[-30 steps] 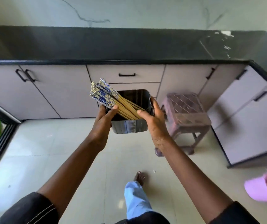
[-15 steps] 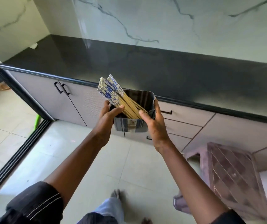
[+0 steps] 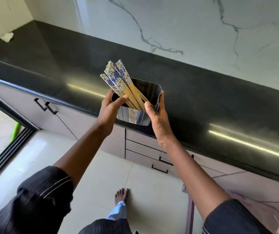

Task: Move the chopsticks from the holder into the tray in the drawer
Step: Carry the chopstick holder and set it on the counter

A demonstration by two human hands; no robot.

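A glossy black square holder [image 3: 149, 92] is held in the air over the front edge of the black countertop [image 3: 54, 65]. A bundle of wooden chopsticks [image 3: 118, 78] with blue-and-white patterned tops leans out of it to the upper left. My left hand [image 3: 109, 112] grips the holder's left side, thumb on its rim beside the chopsticks. My right hand [image 3: 157, 119] grips the holder's right side. Closed drawers [image 3: 142, 149] with black handles sit in the cabinet below. No tray is in view.
A marble wall [image 3: 186, 22] rises behind the countertop. A white crumpled scrap [image 3: 7, 37] lies at the counter's far left. Cabinet doors [image 3: 34, 107] with black handles stand at left. A purple stool [image 3: 253, 208] sits at lower right. My bare foot [image 3: 121, 195] rests on the tiled floor.
I have stepped closer to the counter, and the view has swung left and up. The holder, still in both hands, now hangs over the counter's front edge.
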